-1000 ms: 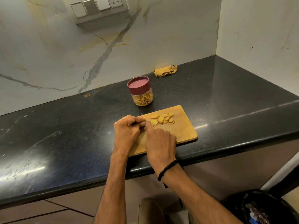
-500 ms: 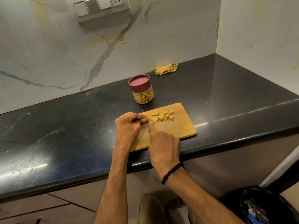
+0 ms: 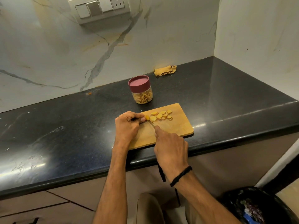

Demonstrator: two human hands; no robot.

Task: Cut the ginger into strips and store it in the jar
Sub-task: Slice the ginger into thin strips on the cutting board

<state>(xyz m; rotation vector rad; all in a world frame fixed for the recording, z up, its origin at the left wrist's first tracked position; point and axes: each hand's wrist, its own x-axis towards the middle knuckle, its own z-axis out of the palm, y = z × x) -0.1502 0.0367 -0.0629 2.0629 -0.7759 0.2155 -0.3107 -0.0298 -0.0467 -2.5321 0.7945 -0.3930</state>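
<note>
A wooden cutting board point(image 3: 181, 125) lies at the front edge of the black counter. My left hand point(image 3: 127, 125) pinches a small yellow ginger piece point(image 3: 147, 117) at the board's left end. My right hand point(image 3: 169, 146) grips a knife point(image 3: 151, 123), index finger along the blade, whose tip meets the ginger piece. Several round ginger slices point(image 3: 161, 115) lie on the board just right of it. Behind the board stands a clear jar point(image 3: 142, 91) with a maroon lid on, ginger strips inside.
A crumpled yellow cloth point(image 3: 165, 71) lies by the back wall. The black counter point(image 3: 64, 126) runs left and right to a corner wall. A black-lined bin point(image 3: 252, 207) stands on the floor at lower right. A switch panel point(image 3: 98, 9) hangs on the marble wall.
My right hand has drawn back toward me, baring the knife blade between the hands. The left hand stays on the ginger piece. The view has shifted slightly.
</note>
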